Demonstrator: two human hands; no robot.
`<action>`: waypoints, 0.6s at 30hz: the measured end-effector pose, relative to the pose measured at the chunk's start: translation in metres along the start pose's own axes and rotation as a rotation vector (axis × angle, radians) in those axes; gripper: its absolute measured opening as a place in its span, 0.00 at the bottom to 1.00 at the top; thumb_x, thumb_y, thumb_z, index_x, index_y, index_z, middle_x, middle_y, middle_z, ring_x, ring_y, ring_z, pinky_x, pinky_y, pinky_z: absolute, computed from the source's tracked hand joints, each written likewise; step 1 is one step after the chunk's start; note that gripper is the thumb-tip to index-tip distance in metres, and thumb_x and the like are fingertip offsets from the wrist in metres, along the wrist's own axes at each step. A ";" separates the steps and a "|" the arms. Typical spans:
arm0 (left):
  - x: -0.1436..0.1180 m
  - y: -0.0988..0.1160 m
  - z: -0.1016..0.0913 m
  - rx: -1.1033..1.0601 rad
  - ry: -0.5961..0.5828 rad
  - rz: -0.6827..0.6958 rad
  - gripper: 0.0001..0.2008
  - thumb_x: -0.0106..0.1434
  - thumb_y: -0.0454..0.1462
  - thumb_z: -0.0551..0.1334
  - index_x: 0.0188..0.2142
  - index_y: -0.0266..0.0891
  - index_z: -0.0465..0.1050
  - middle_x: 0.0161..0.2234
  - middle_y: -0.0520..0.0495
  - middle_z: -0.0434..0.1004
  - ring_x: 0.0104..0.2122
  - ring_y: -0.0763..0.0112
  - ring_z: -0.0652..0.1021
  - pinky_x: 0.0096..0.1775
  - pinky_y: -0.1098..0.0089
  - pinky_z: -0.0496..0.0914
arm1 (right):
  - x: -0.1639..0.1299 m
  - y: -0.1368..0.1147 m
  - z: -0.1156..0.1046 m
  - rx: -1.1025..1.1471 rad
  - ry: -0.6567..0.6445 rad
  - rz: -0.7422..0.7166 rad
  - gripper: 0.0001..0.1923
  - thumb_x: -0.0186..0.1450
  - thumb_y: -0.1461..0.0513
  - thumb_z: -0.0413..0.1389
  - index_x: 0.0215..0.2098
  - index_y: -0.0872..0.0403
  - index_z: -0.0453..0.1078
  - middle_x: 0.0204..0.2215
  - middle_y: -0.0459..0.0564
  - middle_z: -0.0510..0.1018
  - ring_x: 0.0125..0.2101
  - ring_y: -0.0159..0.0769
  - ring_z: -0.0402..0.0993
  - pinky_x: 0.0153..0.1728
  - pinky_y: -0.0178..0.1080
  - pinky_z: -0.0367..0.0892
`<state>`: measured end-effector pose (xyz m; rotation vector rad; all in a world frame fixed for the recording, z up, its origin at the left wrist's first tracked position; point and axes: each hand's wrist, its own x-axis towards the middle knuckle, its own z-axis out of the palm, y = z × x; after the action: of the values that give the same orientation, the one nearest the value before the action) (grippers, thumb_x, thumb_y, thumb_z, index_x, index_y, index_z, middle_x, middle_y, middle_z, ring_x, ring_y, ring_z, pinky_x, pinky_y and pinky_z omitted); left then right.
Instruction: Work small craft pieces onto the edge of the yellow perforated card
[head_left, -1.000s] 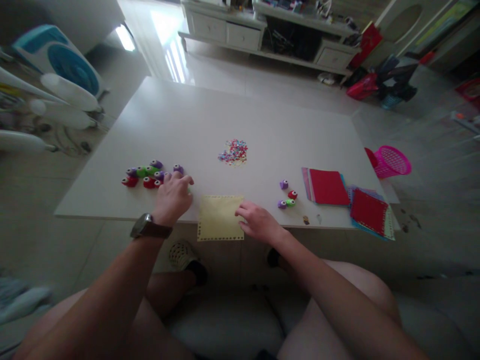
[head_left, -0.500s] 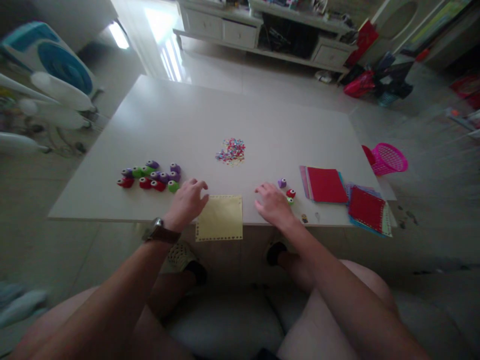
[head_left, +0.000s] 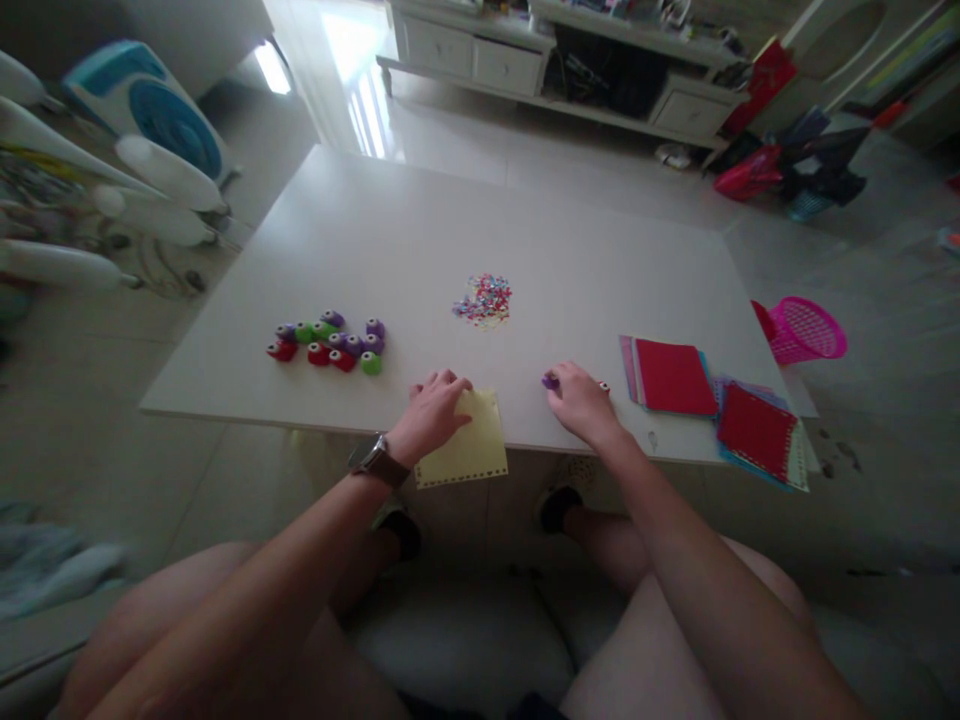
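Observation:
A yellow sheet of paper [head_left: 480, 445] with small holes punched along its edges lies at the table's near side, its lower part jutting past the edge. My left hand [head_left: 435, 408] rests over its upper left part, thumb and fingers apart. To the right of the sheet, my right hand [head_left: 576, 398] has its fingers closed around a small purple craft punch [head_left: 551, 381]. A red craft punch [head_left: 604, 387] shows partly behind that hand. Further left stands a group of red, green and purple craft punches [head_left: 343, 342].
Tiny coloured paper cut-outs [head_left: 486, 300] are heaped mid-table. To the right lie a stack of coloured sheets [head_left: 675, 378] and a pile of punched sheets [head_left: 754, 428]. A pink basket [head_left: 806, 330] stands beyond the white table's [head_left: 517, 225] right edge.
My left hand has come over the yellow sheet's upper part. My right hand has taken hold of the purple craft punch. The whole view has shifted slightly.

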<state>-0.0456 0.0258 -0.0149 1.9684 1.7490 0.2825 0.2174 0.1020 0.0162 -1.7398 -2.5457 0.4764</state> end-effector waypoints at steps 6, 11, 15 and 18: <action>0.005 -0.001 0.006 -0.032 -0.043 -0.068 0.22 0.60 0.38 0.72 0.53 0.44 0.73 0.48 0.42 0.76 0.53 0.49 0.71 0.51 0.53 0.63 | -0.003 -0.016 0.015 0.162 -0.054 -0.170 0.11 0.66 0.70 0.56 0.46 0.53 0.72 0.46 0.53 0.79 0.45 0.40 0.75 0.47 0.39 0.67; 0.004 -0.001 0.006 -0.080 -0.057 -0.073 0.23 0.58 0.36 0.72 0.52 0.43 0.72 0.50 0.42 0.72 0.53 0.52 0.72 0.51 0.55 0.64 | -0.005 -0.019 0.018 0.154 -0.068 -0.195 0.12 0.65 0.72 0.56 0.44 0.53 0.72 0.43 0.52 0.79 0.44 0.40 0.75 0.47 0.39 0.66; 0.004 0.001 0.005 -0.083 -0.061 -0.068 0.23 0.57 0.36 0.73 0.51 0.43 0.73 0.52 0.42 0.70 0.54 0.51 0.72 0.51 0.55 0.66 | -0.005 -0.019 0.020 0.166 -0.068 -0.195 0.12 0.66 0.72 0.55 0.44 0.53 0.72 0.44 0.53 0.79 0.45 0.40 0.75 0.48 0.38 0.66; 0.005 0.000 0.006 -0.042 -0.052 -0.060 0.21 0.56 0.37 0.74 0.48 0.43 0.73 0.53 0.41 0.69 0.55 0.49 0.70 0.49 0.55 0.67 | -0.003 -0.015 0.020 0.138 -0.033 -0.163 0.12 0.66 0.71 0.55 0.46 0.53 0.72 0.45 0.54 0.79 0.46 0.41 0.74 0.49 0.39 0.67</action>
<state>-0.0424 0.0290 -0.0210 1.8737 1.7512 0.2439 0.2010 0.0896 0.0013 -1.4777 -2.5799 0.6587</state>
